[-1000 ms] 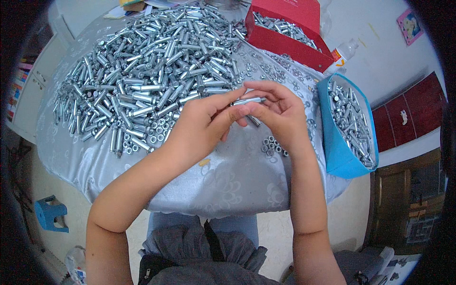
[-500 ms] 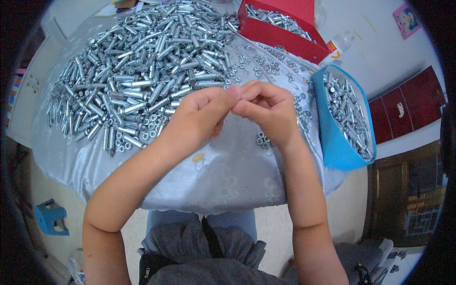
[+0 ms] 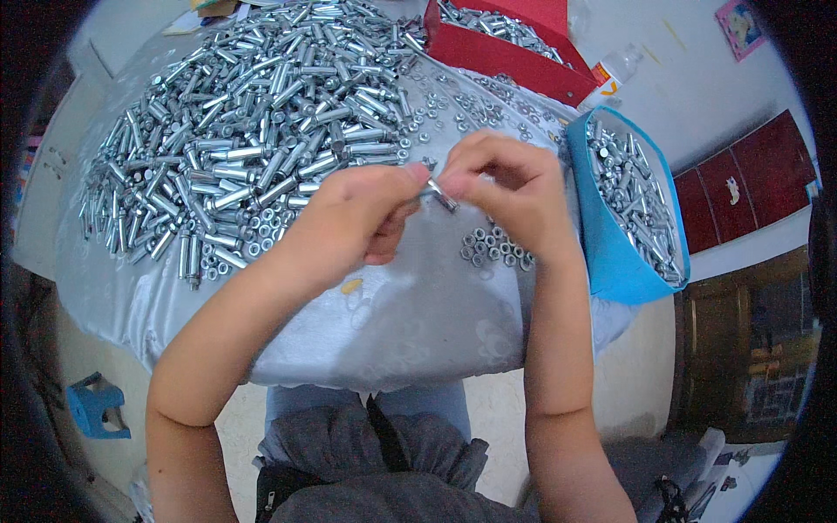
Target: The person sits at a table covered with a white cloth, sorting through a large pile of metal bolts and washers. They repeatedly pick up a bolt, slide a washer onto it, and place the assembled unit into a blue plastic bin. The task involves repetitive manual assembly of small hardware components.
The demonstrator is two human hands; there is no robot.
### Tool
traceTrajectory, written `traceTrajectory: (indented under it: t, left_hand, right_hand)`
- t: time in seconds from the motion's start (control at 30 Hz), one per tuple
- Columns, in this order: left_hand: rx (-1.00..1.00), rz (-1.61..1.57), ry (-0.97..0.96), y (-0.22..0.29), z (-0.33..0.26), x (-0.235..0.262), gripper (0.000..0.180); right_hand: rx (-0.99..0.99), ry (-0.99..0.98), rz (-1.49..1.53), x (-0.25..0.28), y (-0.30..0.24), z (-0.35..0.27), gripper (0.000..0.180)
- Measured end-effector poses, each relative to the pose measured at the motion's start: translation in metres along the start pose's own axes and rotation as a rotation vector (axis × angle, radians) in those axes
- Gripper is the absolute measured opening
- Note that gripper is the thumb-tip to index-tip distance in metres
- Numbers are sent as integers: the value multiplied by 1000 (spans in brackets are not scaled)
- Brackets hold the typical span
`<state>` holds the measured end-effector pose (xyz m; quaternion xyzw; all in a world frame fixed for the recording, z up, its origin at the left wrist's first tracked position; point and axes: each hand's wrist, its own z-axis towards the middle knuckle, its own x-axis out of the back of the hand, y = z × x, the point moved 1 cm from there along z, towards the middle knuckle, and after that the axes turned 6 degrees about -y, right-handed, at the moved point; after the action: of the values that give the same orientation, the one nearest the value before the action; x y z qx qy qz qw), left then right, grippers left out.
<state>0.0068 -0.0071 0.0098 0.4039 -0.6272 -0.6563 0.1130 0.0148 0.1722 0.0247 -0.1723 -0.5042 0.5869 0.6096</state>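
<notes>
Between my two hands is a small silver expansion bolt (image 3: 443, 197), tilted, with one end pointing toward me. My left hand (image 3: 370, 209) pinches it between thumb and curled fingers. From the other side, my right hand (image 3: 510, 183) has thumb and forefinger closed at its upper part; the fingertips partly hide it. To the left spreads a large heap of silver expansion bolts (image 3: 279, 113) on the tablecloth. A cluster of loose hex nuts (image 3: 493, 247) lies just below my right hand, and more nuts (image 3: 264, 228) lie beside my left forearm.
A blue fabric bin (image 3: 602, 222) full of bolts stands at the right edge. At the back are an open red box (image 3: 506, 77) with bolts and a clear bottle (image 3: 617, 71). Scattered washers and nuts (image 3: 471, 109) lie before the box. A blue stool (image 3: 98, 405) stands on the floor at left.
My hands have drawn slightly apart, with the right one moving a little right. The bolt between them now shows, and more of the nuts below my right hand is uncovered.
</notes>
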Motion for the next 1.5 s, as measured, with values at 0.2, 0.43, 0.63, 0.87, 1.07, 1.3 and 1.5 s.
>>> traceTrajectory:
  t: [0.2,0.43,0.63,0.87,1.07,1.3,1.5]
  left_hand:
    - [-19,-77,108,9,-1,2,32]
    - [-24,-16,133,7,-2,1,30]
    - [-12,78,134,5,0,0,30]
    - [-8,85,125,6,-2,-3,29]
    - [4,19,108,5,0,1,28]
    - [-4,79,125,5,0,-2,29]
    - [-62,172,167,1,4,3,29]
  right_hand:
    - [-351,499,-332,50,25,-9,19]
    - [-616,450,-819,69,69,-28,26]
    - [-1058,255,-935,64,56,-26,26]
    - [-937,294,-1044,64,55,-34,25]
    - [-819,379,-1000,64,60,-34,21]
    - [-502,414,-348,42,38,-12,17]
    - [-373,87,342,4,13,3,17]
